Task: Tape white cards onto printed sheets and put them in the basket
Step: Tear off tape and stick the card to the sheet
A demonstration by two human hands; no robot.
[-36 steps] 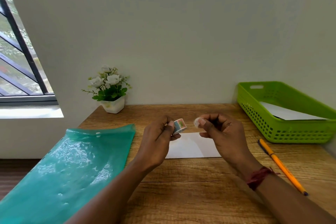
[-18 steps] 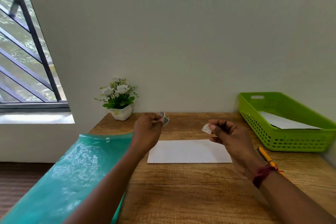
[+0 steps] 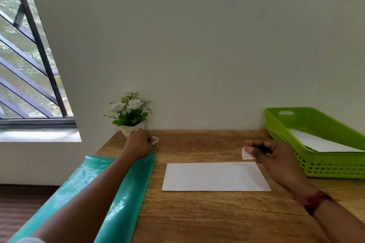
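A white sheet lies flat on the wooden desk in front of me. My left hand reaches to the far left of the desk, fingers closed on a small tape roll that sits at or just above the wood beside the plant pot. My right hand hovers above the sheet's far right corner and pinches a short torn piece of tape. The green basket stands at the right with a white sheet inside.
A teal plastic folder covers the desk's left side under my left forearm. A small pot of white flowers stands at the back left against the wall. A barred window is to the left.
My left hand has carried the tape roll away from the centre, back and left to beside the plant. My right hand with the torn tape piece has shifted right, uncovering the sheet.
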